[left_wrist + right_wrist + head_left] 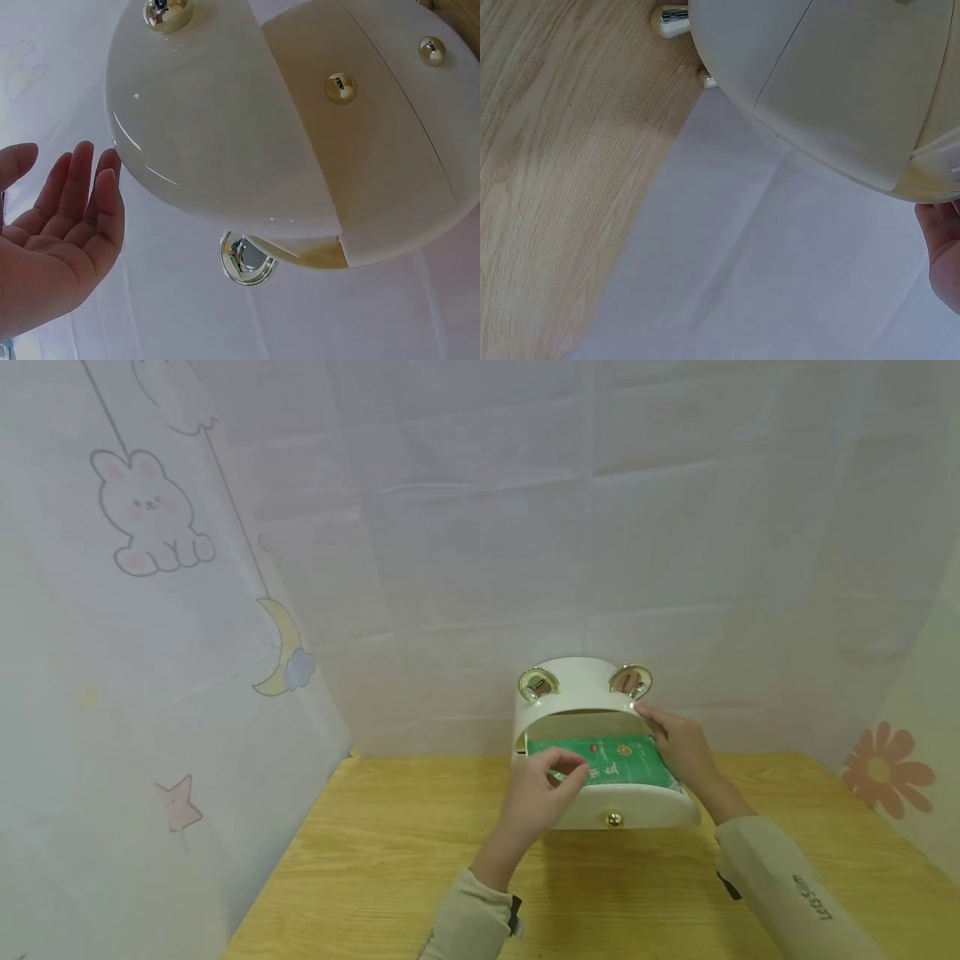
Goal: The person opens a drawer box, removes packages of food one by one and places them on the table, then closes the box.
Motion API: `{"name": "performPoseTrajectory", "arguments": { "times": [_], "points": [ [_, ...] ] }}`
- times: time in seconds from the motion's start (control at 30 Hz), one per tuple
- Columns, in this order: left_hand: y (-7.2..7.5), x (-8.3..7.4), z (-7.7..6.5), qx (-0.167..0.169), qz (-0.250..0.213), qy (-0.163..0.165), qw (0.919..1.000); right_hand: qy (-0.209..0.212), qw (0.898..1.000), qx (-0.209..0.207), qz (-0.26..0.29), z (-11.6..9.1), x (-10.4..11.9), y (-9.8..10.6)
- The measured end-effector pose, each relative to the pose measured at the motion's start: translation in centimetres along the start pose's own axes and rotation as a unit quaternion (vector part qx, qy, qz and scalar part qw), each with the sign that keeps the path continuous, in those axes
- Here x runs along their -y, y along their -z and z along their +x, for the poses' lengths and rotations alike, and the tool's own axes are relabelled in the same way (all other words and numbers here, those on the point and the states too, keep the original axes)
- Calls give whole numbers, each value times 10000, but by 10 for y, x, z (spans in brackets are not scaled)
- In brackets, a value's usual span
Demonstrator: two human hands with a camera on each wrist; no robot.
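One pulled-out drawer (654, 807) holds a green packet (633, 764).

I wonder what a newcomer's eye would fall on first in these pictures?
Probably the bright green packet lying in the pulled-out drawer of the white cabinet. Next, the shiny gold ears at the cabinet's top front. Then the hands: the left hand at the drawer's left side, the right hand by the cabinet's right side.
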State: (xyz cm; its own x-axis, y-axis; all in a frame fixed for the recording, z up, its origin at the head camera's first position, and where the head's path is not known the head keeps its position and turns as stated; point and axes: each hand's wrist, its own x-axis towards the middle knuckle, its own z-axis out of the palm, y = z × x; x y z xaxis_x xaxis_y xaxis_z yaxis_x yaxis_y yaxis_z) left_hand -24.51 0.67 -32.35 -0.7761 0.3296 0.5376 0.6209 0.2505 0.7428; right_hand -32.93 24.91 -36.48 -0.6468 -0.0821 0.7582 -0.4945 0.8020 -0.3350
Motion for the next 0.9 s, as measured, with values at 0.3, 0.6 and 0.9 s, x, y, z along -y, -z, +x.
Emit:
{"name": "performPoseTrajectory", "arguments": {
  "times": [0.3, 0.6, 0.9],
  "points": [
    [0, -6, 5, 171, 1336, -499, 9896, -1, 10000, 4, 61, -2, 0, 0],
    [11, -9, 13, 620, 1619, -489, 9836, -122, 9999, 70, 44, -1, -1, -1],
    [17, 6, 25, 630, 843, -57, 9944, 57, 9999, -75, 42, -1, 1, 0]
  ]
}}
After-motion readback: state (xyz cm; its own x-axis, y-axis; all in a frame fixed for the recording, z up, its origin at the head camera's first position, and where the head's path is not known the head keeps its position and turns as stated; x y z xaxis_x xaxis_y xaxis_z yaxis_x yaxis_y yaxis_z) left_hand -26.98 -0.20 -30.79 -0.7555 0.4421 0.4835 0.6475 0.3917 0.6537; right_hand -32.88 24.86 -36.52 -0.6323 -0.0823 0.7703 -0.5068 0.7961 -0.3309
